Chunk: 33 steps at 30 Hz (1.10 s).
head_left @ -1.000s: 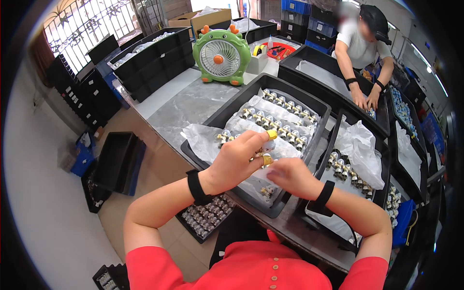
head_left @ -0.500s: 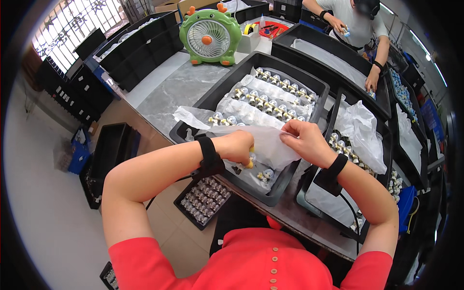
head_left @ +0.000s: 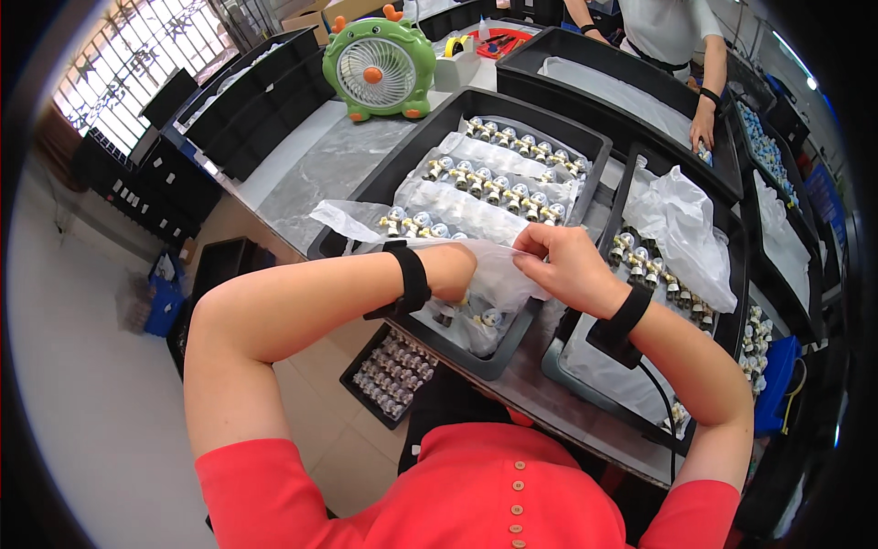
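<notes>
Grey marbled tabletop (head_left: pixel 315 169) carries three black plastic trays in view; a barred window (head_left: pixel 137 46) lights the far left side. The nearest black tray (head_left: pixel 416 142), at the near edge, holds four rows of small metal fittings (head_left: pixel 485 188). The left hand (head_left: pixel 462 265) sits buried inside a thin white plastic bag (head_left: pixel 498 279), its grip hidden. The right hand (head_left: pixel 562 265) pinches the bag's edge. One green cartoon-shaped fan (head_left: pixel 381 64) stands at the far side.

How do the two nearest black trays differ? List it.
The middle tray holds rows of small figures under flat clear plastic sheets; the right tray has its white plastic bunched up, with rows bare. Both of the person's hands work over the middle tray; none is over the right tray. Both are black, rectangular, holding similar figures.
</notes>
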Each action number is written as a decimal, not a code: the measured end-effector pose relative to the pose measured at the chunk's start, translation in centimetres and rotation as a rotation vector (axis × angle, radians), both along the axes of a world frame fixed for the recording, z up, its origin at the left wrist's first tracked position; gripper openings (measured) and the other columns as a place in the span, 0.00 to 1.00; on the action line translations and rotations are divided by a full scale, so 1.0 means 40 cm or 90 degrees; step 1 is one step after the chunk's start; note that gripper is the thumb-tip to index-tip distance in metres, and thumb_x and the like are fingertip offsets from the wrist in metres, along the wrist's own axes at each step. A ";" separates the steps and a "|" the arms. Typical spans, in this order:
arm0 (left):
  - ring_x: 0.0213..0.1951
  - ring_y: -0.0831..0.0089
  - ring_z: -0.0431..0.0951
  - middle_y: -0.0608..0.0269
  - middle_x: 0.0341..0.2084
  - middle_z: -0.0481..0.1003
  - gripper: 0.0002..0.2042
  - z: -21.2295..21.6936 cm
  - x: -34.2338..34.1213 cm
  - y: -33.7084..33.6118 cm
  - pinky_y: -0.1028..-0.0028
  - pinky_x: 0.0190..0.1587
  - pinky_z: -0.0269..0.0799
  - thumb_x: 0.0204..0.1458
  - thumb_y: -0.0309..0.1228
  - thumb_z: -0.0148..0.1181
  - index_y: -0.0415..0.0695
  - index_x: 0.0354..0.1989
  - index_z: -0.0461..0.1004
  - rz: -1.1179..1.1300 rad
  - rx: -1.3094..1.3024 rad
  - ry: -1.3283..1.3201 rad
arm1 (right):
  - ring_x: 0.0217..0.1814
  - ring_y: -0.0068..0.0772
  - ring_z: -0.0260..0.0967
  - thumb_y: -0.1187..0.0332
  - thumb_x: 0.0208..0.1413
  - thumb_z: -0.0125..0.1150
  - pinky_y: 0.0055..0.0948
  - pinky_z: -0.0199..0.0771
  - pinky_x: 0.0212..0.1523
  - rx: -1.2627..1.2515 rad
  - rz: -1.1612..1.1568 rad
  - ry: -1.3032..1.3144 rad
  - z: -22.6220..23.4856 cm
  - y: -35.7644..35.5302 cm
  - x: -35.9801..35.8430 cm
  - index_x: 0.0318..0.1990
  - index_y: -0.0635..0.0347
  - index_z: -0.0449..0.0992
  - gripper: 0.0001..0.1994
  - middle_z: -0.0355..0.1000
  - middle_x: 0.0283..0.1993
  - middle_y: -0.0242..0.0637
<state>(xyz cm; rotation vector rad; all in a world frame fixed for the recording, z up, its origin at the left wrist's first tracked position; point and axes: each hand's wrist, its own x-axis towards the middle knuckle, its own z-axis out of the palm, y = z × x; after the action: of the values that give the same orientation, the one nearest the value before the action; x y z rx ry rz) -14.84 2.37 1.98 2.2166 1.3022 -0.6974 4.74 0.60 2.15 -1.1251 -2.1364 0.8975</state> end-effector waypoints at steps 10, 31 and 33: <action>0.22 0.70 0.80 0.55 0.18 0.78 0.08 -0.047 -0.005 0.023 0.71 0.26 0.75 0.44 0.27 0.59 0.33 0.24 0.77 0.100 -0.116 0.030 | 0.28 0.38 0.76 0.70 0.51 0.58 0.32 0.74 0.33 -0.014 -0.001 0.017 0.000 -0.011 0.031 0.34 0.65 0.76 0.08 0.76 0.27 0.44; 0.30 0.47 0.76 0.43 0.25 0.76 0.12 0.107 0.027 -0.030 0.62 0.37 0.72 0.47 0.34 0.61 0.37 0.31 0.79 -0.203 0.085 -0.168 | 0.36 0.39 0.76 0.69 0.50 0.60 0.31 0.73 0.38 0.020 -0.126 -0.121 0.129 -0.098 0.374 0.38 0.67 0.75 0.11 0.77 0.33 0.44; 0.29 0.48 0.75 0.43 0.23 0.75 0.12 0.134 0.021 -0.051 0.61 0.35 0.71 0.48 0.35 0.60 0.37 0.31 0.78 -0.140 -0.003 -0.119 | 0.36 0.42 0.75 0.69 0.48 0.60 0.33 0.73 0.38 -0.005 -0.128 -0.273 0.116 -0.118 0.428 0.36 0.66 0.75 0.11 0.77 0.33 0.44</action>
<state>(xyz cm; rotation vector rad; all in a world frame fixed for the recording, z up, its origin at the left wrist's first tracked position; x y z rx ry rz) -14.02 0.32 7.34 2.3802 0.9754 -0.5530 21.88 -4.13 6.79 -1.6220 -2.2921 0.6133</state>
